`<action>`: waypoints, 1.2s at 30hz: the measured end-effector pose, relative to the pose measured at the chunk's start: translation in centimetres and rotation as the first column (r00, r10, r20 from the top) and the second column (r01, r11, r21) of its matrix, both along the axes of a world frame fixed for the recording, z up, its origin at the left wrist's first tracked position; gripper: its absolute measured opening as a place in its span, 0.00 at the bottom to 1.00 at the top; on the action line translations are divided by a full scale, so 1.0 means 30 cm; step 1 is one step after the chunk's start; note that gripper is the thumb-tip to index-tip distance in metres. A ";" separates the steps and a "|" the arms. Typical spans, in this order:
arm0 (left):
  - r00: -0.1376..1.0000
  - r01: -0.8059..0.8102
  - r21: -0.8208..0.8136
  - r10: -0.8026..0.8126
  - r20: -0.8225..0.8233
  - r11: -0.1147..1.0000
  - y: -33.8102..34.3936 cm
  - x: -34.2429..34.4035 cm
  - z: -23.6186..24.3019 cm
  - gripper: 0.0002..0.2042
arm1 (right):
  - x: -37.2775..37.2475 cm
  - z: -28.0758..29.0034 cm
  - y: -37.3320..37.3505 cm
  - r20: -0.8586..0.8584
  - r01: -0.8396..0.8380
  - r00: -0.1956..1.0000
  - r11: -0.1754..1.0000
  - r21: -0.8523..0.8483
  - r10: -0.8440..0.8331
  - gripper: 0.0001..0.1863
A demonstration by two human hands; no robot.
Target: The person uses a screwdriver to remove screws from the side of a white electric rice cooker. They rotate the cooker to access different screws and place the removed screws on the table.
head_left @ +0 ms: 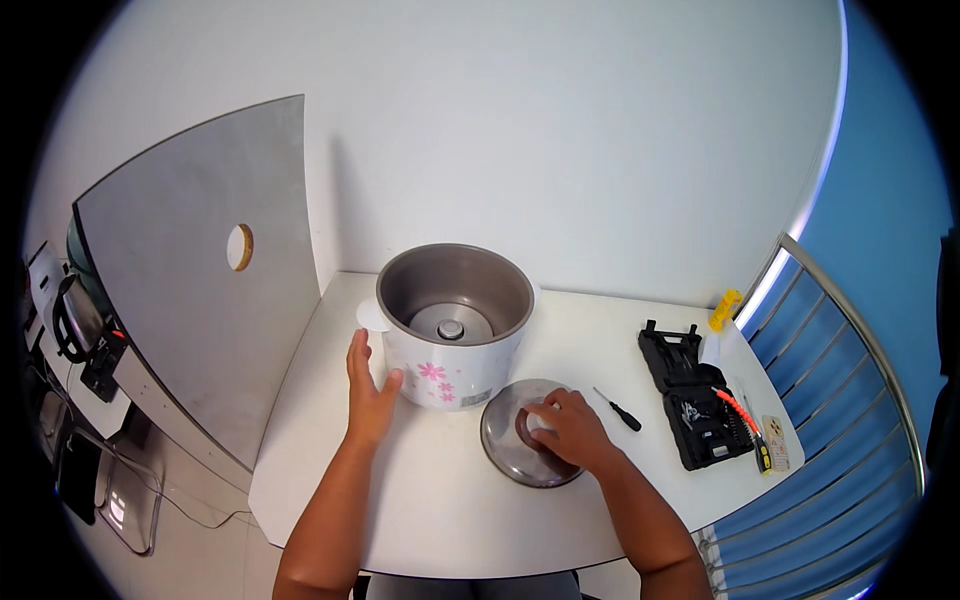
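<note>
A white rice cooker body (408,362) with pink flowers stands on the white table, its top uncovered. Inside its brown-grey wall, a heating plate (478,325) with a round metal centre shows at the bottom. My left hand (371,397) is beside the cooker's left front, below its white side handle (371,315), with thumb and fingers apart and nothing in them. A round glass lid (505,460) with a metal rim lies in front of the cooker. Around the lid's brown knob the fingers of my right hand (570,430) are closed.
Right of the lid lies a black screwdriver (625,416). Beyond it are an opened black tool case (683,375), an orange-and-yellow tool (745,418) and a yellow object (724,309). A grey panel (190,300) stands along the left, a metal railing (865,335) along the right.
</note>
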State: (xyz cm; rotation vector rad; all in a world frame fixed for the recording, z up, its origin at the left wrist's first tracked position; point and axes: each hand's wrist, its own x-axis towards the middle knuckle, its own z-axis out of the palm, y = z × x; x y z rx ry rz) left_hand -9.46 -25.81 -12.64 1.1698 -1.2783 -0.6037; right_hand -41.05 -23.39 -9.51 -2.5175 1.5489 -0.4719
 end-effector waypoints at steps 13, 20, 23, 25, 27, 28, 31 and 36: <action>0.953 0.004 -0.045 0.009 0.304 0.999 -0.011 -0.004 -0.019 0.41 | -0.146 -0.086 -0.377 0.080 0.329 0.944 0.921 -0.210 -0.319 0.23; 0.938 -0.049 -0.047 0.062 0.340 0.998 0.020 0.004 0.002 0.39 | 0.084 0.076 0.019 0.161 -0.100 0.967 0.872 -0.480 0.199 0.25; 0.934 -0.063 -0.117 0.100 0.343 0.991 0.002 -0.011 -0.002 0.38 | 0.051 0.007 0.370 0.155 -0.424 0.833 0.793 -0.437 0.531 0.21; 0.914 -0.102 -0.198 0.170 0.368 0.975 -0.002 0.004 -0.012 0.37 | 0.066 0.001 0.558 0.258 -0.612 0.684 0.729 -0.306 0.682 0.11; 0.899 -0.147 -0.263 0.240 0.367 0.953 0.034 -0.009 0.043 0.34 | 0.005 -0.171 0.664 0.307 -0.641 0.710 0.762 -0.092 0.634 0.11; 0.925 -0.149 -0.260 0.227 0.304 0.954 0.070 -0.029 0.074 0.33 | -0.043 -0.231 0.681 0.163 -0.643 0.752 0.765 -0.029 0.639 0.09; 0.895 -0.141 -0.330 0.263 0.361 0.934 0.287 -0.016 0.200 0.31 | -0.193 -0.310 0.759 0.103 -0.468 0.878 0.884 -0.022 0.467 0.07; 0.796 0.306 -0.336 -0.045 0.604 0.891 0.752 0.189 0.092 0.27 | -0.363 -0.346 0.880 0.112 -0.095 0.992 0.925 0.368 0.057 0.12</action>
